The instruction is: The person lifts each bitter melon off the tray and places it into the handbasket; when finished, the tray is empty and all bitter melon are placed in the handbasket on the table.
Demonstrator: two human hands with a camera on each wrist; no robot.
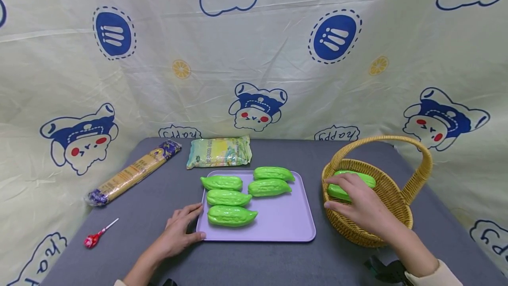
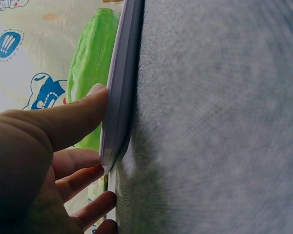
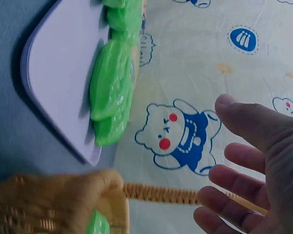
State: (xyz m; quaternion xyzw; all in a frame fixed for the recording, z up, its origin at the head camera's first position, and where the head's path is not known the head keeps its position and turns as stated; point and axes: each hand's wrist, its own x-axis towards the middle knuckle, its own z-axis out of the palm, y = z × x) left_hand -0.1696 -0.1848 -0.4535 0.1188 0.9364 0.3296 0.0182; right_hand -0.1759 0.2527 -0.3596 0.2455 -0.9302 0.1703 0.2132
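Several green bitter melons (image 1: 232, 216) lie in two columns on a lilac tray (image 1: 278, 228). My left hand (image 1: 180, 231) rests at the tray's left edge; in the left wrist view its thumb (image 2: 83, 109) touches the rim and its fingers are loosely extended. Over the left side of a wicker basket (image 1: 397, 208) hovers my right hand (image 1: 363, 204). The right wrist view shows that hand's fingers (image 3: 234, 183) spread, with nothing held. Beneath it, green bitter melon (image 1: 361, 178) shows inside the basket, partly hidden by the hand.
A long pack of noodles (image 1: 135, 173) lies at the back left, and a green-yellow packet (image 1: 219, 152) behind the tray. A red lollipop (image 1: 92, 240) is at the front left. The basket's tall handle (image 1: 381, 138) arches above its opening. A printed curtain (image 1: 278, 56) hangs behind the table.
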